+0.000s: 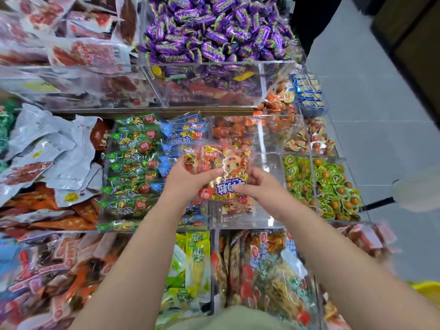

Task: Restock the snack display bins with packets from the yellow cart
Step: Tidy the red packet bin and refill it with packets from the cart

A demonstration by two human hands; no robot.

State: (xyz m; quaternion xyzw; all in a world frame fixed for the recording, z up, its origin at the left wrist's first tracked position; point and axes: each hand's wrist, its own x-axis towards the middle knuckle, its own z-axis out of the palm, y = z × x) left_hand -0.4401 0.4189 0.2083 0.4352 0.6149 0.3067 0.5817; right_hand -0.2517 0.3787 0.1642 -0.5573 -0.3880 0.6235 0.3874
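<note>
Where the hands meet: directly above the clear bin (240, 221), over its open top.
Left hand (188, 179): curled round the left side of a bundle of red packets (226, 163), thumb across the front.
Right hand (259, 189): fingers bent, pinching the bundle's lower right edge.
Red packets: held between both hands over the clear bin; I cannot tell whether they touch its floor.
Green packets (133, 167): stacked in rows just left of the clear bin.
Round green snacks (328, 186): in the compartment just right of the clear bin.
Purple sweets (214, 27): heaped on the tier beyond the clear bin, well apart.
Yellow cart (428, 294): only a corner shows, right of the clear bin and nearer the person.
</note>
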